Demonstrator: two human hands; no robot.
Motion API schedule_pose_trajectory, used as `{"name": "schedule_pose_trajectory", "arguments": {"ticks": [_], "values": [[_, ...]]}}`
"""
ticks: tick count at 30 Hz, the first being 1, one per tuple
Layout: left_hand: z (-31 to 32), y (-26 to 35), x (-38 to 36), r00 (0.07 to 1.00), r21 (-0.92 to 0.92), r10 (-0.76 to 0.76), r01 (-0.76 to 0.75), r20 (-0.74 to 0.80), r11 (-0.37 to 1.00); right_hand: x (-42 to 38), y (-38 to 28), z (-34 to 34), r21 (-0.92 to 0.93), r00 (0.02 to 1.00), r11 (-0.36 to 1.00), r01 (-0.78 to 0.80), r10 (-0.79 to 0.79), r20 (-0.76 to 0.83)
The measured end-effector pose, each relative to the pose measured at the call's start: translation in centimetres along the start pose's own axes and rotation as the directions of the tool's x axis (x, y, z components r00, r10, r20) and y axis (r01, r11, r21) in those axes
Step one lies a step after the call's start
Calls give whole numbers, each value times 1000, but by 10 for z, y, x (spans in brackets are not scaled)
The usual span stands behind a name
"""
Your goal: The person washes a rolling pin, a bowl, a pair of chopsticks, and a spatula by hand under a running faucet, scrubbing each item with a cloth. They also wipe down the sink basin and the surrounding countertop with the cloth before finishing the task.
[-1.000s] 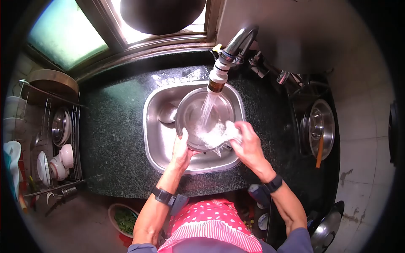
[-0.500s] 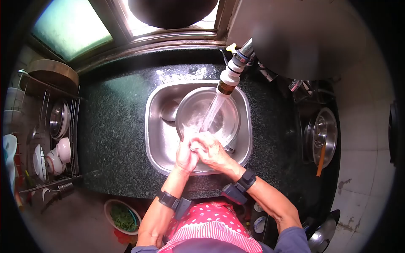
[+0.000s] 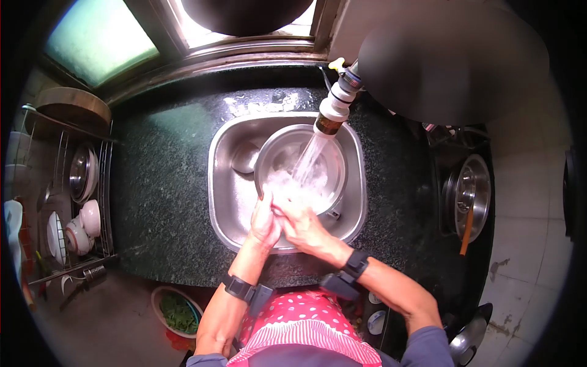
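Two hands meeting at the near rim of a steel bowl, centre of the frame. Left hand pressed flat against that rim from the left, fingers straight and close together. Right hand just beside it, touching it, fingers curled over something pale and wet at the bowl's edge; too blurred by foam and spray to name. Bowl sitting inside a steel sink, filling most of its right half. Stream of water slanting down from a white-tipped tap at upper centre, splashing into the bowl. Ladle-shaped steel piece lying in the sink left of the bowl. Dark watch-like bands on both wrists. Dark speckled counter all around the sink. Wire dish rack at the left edge of the frame, loaded with steel plates and white bowls. Steel pot with an orange-handled utensil resting in it at the right edge. Small bowl of greens on the floor, lower left. Window across the top of the frame, behind the counter.
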State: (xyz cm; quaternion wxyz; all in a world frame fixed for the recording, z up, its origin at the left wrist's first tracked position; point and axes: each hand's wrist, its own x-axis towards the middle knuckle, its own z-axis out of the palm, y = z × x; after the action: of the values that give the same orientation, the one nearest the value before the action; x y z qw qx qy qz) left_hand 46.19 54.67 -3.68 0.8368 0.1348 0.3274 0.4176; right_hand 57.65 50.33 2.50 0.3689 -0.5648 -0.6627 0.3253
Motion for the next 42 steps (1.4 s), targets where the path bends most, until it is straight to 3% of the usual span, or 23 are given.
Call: {"name": "schedule_pose_trajectory", "arguments": {"ticks": [2,4,5,6,8,10,14,18,20,21,23,24,26,27,28,30,32,34,35,36,40,41,42], "values": [[-9,2,2,999,-67,-21,19,-28,998,1,3,2,-8,998,998,55,-55,-1],[-27,10,7,998,-128,-8,17,69,992,1,6,-1,-15,994,993,114,-114,-1],[-6,26,-5,993,24,-108,109,-46,994,-2,10,-13,-130,985,979,154,-143,93],[12,35,-15,994,25,-104,105,-45,994,-8,15,-25,-236,970,951,199,-156,187],[35,45,-24,985,202,21,14,-173,979,-14,40,-45,-619,941,752,226,-4,339],[28,44,-27,982,226,-50,92,-184,970,4,34,-73,-786,865,509,349,147,480],[29,33,-31,968,185,-119,161,-222,969,32,47,-73,-873,955,396,284,-38,294],[28,31,-29,986,112,-137,148,-100,983,21,48,-63,-819,939,469,331,-83,332],[28,28,-30,985,91,-141,150,-95,985,11,45,-50,-718,870,684,130,268,413],[30,26,-33,977,87,-189,198,-94,976,11,43,-46,-718,870,683,133,267,414],[33,27,-36,965,124,-249,257,-78,959,13,38,-39,-390,731,872,-295,469,496],[23,23,-36,966,126,-247,255,-77,959,12,36,-36,-389,733,873,-294,467,495],[9,18,-33,897,50,-441,442,-26,896,9,29,-30,233,870,875,-423,321,375],[15,18,-36,917,90,-394,388,62,917,8,22,-26,308,936,895,-322,252,246],[21,23,-38,916,97,-395,388,71,917,11,16,-25,305,939,898,-316,251,235],[28,23,-42,923,138,-384,378,26,916,19,-5,-32,79,966,986,146,-160,203],[33,25,-45,895,168,-447,442,-12,881,25,-16,-34,91,949,986,138,-158,274],[50,31,-55,938,190,-346,341,-8,921,32,1,-30,-269,900,880,391,-303,313],[42,29,-55,924,162,-380,380,-35,910,37,5,-31,-405,912,828,387,-279,301],[42,27,-56,924,163,-382,381,-32,910,42,14,-33,-408,913,828,386,-277,300],[40,25,-62,939,175,-327,341,-105,924,42,48,-70,-708,993,704,59,32,114],[36,25,-59,955,177,-274,290,-112,940,41,50,-72,-724,995,684,-93,90,-42],[34,25,-58,969,179,-218,237,-118,955,37,50,-78,-725,995,683,-88,88,-37]]}}
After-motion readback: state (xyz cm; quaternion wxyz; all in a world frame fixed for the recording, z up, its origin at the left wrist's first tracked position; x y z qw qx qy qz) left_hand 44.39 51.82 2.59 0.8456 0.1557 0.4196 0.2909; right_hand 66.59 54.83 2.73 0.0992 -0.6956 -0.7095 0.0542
